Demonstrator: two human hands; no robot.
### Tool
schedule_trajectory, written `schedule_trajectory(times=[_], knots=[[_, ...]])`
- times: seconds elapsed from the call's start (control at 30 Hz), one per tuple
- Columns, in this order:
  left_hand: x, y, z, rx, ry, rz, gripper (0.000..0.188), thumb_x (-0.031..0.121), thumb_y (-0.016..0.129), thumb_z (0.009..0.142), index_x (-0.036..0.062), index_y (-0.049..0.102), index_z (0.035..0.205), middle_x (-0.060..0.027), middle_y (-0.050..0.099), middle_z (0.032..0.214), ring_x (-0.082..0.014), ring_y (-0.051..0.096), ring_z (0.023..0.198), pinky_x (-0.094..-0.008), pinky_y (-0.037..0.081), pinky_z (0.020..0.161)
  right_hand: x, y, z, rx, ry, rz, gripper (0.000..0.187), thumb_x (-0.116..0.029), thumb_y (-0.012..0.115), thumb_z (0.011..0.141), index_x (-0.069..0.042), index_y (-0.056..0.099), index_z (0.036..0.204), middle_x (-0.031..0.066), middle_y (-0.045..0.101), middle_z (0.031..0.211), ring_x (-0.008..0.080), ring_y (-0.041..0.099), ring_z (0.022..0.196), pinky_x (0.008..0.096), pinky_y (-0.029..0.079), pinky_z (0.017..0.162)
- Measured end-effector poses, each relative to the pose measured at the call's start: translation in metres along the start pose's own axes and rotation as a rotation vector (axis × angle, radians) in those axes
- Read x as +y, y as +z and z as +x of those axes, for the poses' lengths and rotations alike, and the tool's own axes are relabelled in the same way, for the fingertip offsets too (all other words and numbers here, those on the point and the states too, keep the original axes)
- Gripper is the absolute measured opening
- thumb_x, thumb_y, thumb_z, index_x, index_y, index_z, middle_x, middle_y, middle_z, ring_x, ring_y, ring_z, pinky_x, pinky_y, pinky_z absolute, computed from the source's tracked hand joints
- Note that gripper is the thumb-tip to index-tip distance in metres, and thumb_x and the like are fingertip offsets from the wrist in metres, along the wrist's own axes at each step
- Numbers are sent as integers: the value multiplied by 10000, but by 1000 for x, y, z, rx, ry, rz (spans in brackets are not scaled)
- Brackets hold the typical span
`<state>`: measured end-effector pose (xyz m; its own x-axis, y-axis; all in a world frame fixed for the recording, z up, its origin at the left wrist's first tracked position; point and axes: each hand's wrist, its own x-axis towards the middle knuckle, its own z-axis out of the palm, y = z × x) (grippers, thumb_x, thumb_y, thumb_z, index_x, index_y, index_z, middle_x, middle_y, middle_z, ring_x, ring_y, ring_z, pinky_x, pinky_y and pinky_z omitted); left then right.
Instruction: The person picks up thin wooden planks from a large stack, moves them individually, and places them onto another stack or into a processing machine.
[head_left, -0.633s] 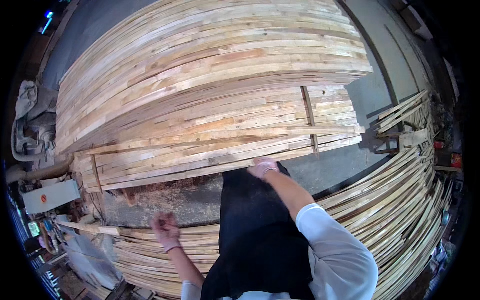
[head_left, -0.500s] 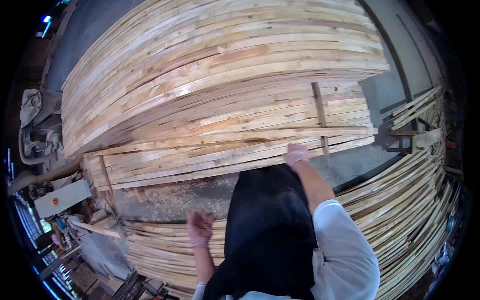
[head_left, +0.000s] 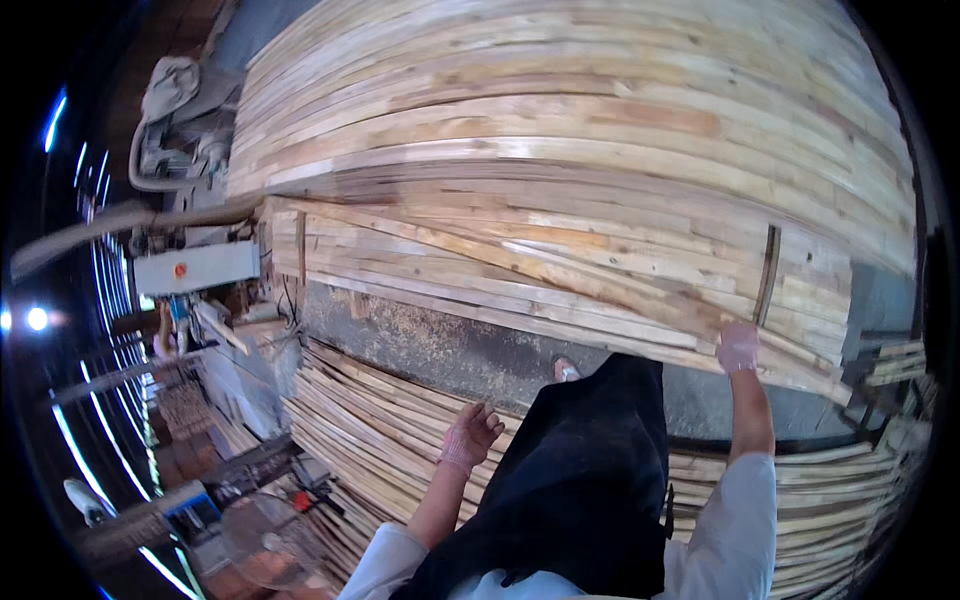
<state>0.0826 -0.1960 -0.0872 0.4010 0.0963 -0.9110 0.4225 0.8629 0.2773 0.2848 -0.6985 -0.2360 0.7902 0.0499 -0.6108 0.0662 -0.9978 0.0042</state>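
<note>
My right hand (head_left: pixel 740 348), in a thin pale glove, is closed on a long wooden strip (head_left: pixel 560 272) near its right-hand end. That strip lies slantwise across the top of a low stack of strips (head_left: pixel 440 270), its right end nearer to me. My left hand (head_left: pixel 472 438), gloved the same way, hangs in the air with its fingers loosely bent and apart. Nothing is in it. Below that hand lies a pile of narrow strips (head_left: pixel 380 400). The right palm and fingertips are partly hidden.
Beyond the low stack rises a larger stack of strips (head_left: pixel 560 110). Short dark crosspieces lie on the low stack, one a stick (head_left: pixel 768 275) at the right. A grey machine box (head_left: pixel 197 268) with a red knob and a thick hose (head_left: pixel 140 222) stand left. Sawdust covers the floor (head_left: pixel 410 335).
My view has turned and moved to the right. The right hand has moved right, and the strip's right end has swung toward me. My left hand has risen, its fingers now more spread.
</note>
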Motion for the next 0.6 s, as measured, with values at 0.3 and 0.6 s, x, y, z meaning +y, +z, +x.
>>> schedule_trajectory(times=[0.3,0.6], knots=[[4,33,56,-144,-91,-153,684,586,433,905,77,390,1361,-161,469,1328,-295,535,1099,-473,412,976,-81,-100,-237,-261,-201,-185,392,-346,748,633,-146,680,963,113,667,887,294,639,865,384,496,765],[-6,-24,46,-158,-85,-155,694,661,338,898,75,510,1228,-125,557,1131,-269,564,908,-452,484,783,36,51,-452,-395,275,-127,628,-426,765,622,-129,595,1149,107,642,1111,293,589,1086,380,454,948]])
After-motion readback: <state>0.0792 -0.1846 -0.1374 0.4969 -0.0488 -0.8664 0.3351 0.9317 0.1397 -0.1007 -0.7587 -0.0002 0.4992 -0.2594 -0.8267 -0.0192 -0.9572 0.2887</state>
